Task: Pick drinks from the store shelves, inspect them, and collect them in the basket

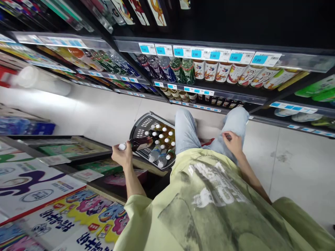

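Note:
My left hand (122, 155) is closed round a dark red drink bottle (140, 143) with a white cap, held on its side just over the near rim of a grey shopping basket (139, 124). The basket stands on the floor and holds several white-capped bottles (162, 139). My right hand (232, 142) rests on my right thigh in light blue jeans, fingers curled over a small dark thing I cannot make out. My yellow-green shirt (209, 202) fills the lower middle of the view.
Store shelves (209, 91) with rows of bottled drinks and blue price tags (196, 53) run along the top and right. A freezer case (65, 150) with colourful packs stands at the left. Pale tiled floor (293, 160) lies between them.

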Tool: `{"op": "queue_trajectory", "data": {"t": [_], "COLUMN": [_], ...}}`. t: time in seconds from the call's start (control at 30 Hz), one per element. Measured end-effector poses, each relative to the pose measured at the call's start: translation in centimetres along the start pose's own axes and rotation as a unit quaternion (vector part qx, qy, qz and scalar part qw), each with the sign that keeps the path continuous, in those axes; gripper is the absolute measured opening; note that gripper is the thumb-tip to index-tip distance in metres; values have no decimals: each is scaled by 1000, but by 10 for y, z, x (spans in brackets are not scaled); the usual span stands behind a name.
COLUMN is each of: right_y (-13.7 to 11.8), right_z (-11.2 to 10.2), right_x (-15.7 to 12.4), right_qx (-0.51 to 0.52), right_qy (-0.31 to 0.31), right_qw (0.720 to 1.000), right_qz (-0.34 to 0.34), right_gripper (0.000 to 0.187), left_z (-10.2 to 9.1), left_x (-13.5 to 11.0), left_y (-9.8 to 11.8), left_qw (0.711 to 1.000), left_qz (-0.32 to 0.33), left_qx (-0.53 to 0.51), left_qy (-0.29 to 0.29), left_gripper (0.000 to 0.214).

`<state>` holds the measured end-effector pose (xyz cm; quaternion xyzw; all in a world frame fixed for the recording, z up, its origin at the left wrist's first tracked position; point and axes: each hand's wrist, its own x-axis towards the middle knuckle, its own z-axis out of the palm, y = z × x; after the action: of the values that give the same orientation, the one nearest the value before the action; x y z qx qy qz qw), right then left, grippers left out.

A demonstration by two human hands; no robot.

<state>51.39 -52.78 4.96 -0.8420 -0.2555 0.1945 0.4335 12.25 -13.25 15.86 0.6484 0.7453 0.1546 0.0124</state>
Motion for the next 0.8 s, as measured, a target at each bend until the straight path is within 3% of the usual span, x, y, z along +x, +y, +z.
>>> {"op": "queue_trajectory", "data": {"t": [0.27,0.47,0.63,0.8], "right_y": [-2,-6,-6,-6], "right_z": [-1,-1,1,1], "right_x": [3,3,3,4], "right_qx": [-4,-3,-13,-10], "right_qy": [-2,8,17,17], "right_qw": [1000,1000,1000,999], "right_qz": [6,13,24,25], "right_gripper": [29,30,30,33], "left_z": [45,74,83,80], "left_x": [-10,-26,-31,-16], "left_y": [-57,-75,-85,-89], "left_qw": [995,990,986,976], "left_qz": [-94,-82,-122,-107], "left_qx": [14,44,39,86], "left_qy": [-28,-101,-110,-170], "left_gripper": [34,39,39,49]}}
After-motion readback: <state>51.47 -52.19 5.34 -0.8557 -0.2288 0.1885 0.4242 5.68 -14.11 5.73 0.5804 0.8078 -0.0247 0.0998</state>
